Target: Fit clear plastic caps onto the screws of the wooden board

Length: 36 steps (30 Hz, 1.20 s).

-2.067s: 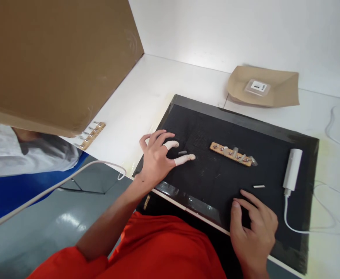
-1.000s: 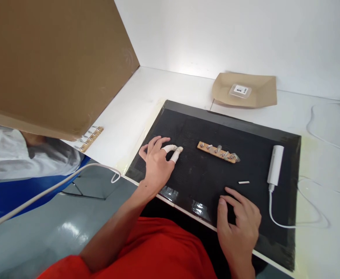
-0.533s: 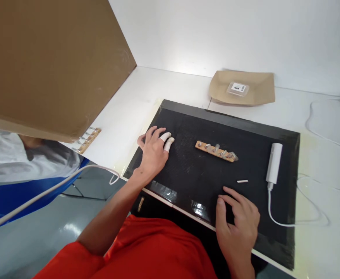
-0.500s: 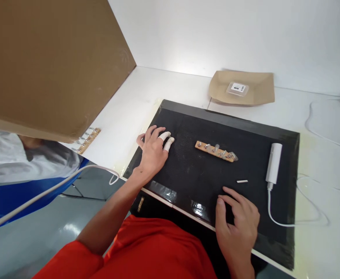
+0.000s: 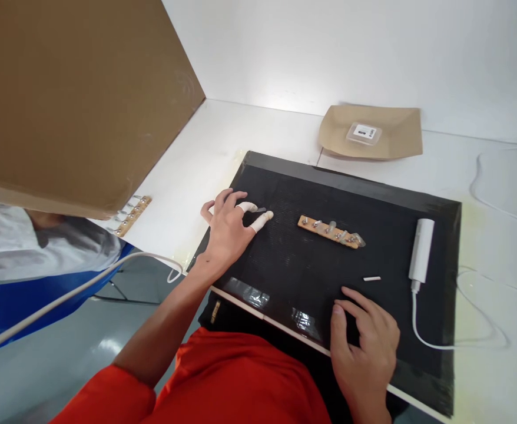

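My left hand [image 5: 228,227] rests at the left of the black mat [image 5: 294,277], with white covers on its thumb and index finger. Those two fingertips are apart. A small, clear sliver-like piece [image 5: 261,209] lies between them, close to the index tip; its kind is too small to tell. My right hand [image 5: 367,344] lies at the mat's front edge, fingers curved and apart, holding nothing. Nearest to it is a short white stick [image 5: 372,278]. Mid-mat sits a wooden strip [image 5: 329,231] bearing metal balls or studs and several clear, tube-like pieces.
A white cylindrical device [image 5: 421,250] with a cable lies on the mat's right side. Behind the mat stands a brown paper tray [image 5: 400,135] holding a clear labelled box [image 5: 364,133]. A cardboard panel [image 5: 86,106] rises at left, near another studded strip [image 5: 135,217] and a person's sleeve [image 5: 73,241].
My left thumb and index finger have spread apart, and the small clear piece now shows between them. The left hand has shifted slightly left. My right hand keeps its pose.
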Available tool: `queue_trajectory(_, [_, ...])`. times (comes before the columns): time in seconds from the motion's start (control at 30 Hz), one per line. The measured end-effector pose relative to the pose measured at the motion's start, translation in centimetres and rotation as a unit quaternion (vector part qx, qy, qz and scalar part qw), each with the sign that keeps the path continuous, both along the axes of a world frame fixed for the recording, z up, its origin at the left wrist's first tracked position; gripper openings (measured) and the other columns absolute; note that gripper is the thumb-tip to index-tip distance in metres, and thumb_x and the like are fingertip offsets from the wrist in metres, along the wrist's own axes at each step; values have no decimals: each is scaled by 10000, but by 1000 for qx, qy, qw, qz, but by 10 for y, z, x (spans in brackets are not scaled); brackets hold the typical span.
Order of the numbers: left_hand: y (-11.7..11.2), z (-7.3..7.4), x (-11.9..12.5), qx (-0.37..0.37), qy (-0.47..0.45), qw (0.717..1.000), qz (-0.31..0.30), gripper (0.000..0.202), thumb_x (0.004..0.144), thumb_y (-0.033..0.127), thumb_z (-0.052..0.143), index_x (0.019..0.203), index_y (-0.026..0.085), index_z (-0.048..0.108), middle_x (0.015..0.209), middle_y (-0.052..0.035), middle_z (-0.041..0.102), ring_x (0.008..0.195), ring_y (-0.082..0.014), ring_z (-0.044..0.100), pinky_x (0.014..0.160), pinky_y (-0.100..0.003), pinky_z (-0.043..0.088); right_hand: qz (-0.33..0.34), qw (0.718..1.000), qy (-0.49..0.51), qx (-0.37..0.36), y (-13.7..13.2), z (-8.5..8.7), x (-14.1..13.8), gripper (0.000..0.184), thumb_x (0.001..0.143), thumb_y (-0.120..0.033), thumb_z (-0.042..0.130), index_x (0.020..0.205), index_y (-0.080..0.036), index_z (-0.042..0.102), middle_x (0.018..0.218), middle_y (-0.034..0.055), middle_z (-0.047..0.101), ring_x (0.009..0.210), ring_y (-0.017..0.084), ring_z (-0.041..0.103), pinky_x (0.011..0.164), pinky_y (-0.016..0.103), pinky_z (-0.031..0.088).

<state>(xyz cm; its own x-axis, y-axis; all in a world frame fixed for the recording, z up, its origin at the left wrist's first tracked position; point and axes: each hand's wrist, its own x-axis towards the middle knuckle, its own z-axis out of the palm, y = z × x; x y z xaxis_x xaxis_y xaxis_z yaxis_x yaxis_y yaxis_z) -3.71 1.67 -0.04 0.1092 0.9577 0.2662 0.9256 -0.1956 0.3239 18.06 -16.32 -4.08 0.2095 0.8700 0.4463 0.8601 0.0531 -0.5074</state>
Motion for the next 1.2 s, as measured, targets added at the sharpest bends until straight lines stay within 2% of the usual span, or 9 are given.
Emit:
queue_trajectory(0.2, [2, -6, 0, 22, 1, 1000, 20, 269, 832, 456, 850, 946, 244, 731, 1289, -105, 728, 1367, -375, 542, 1096, -571, 285, 3, 1000, -1, 5, 1, 1, -1, 91, 994, -229, 600, 964, -172, 664, 1057, 126, 757, 993, 253, 662, 923, 418, 458])
queue_trajectory(0.37, [4, -9, 5, 50, 23, 998, 32, 298, 911, 519, 747, 1004, 237, 762, 1255, -134, 731, 1342, -377, 553, 1075, -577, 290, 0, 1000, -3, 6, 1, 1, 0, 82, 993, -225, 604, 968, -175, 665, 1057, 120, 756, 985, 249, 661, 918, 416, 457])
queue_trajectory(0.5, [9, -14, 8, 58, 49, 997, -6, 199, 986, 420, 670, 1061, 273, 781, 1327, -128, 707, 1378, -375, 523, 1064, -585, 283, 2, 1000, -3, 10, 1, 2, -1, 70, 987, -215, 612, 969, -170, 663, 1056, 124, 756, 992, 249, 659, 919, 413, 462])
queue_trajectory(0.6, [8, -15, 9, 52, 52, 997, -27, 161, 978, 387, 684, 993, 273, 797, 1336, -114, 705, 1389, -383, 518, 1071, -600, 272, -1, 1000, -4, 8, 1, 2, -2, 80, 991, -223, 609, 964, -171, 664, 1051, 126, 757, 987, 251, 657, 917, 413, 459])
queue_trajectory(0.83, [-14, -5, 0, 62, 17, 998, -21, 155, 929, 408, 755, 905, 256, 767, 1279, -80, 742, 1367, -361, 566, 1085, -573, 288, 1, 1000, -3, 3, 0, 2, 0, 97, 1000, -241, 598, 970, -179, 666, 1057, 116, 756, 994, 250, 656, 926, 413, 452])
queue_trajectory(0.97, [-19, -2, -3, 63, 6, 998, -13, 150, 904, 382, 788, 856, 248, 743, 1249, -65, 758, 1350, -347, 584, 1088, -559, 287, 6, 1000, 0, 3, 0, 2, 0, 94, 996, -238, 604, 961, -176, 665, 1064, 120, 757, 994, 249, 656, 923, 409, 453])
queue_trajectory(1.2, [-26, -5, -10, 39, 11, 999, -19, 134, 918, 388, 773, 888, 257, 764, 1254, -58, 763, 1347, -343, 588, 1086, -552, 295, 2, 1000, 0, 1, 1, 1, 0, 108, 1002, -248, 596, 959, -178, 666, 1054, 117, 757, 991, 243, 656, 927, 407, 451])
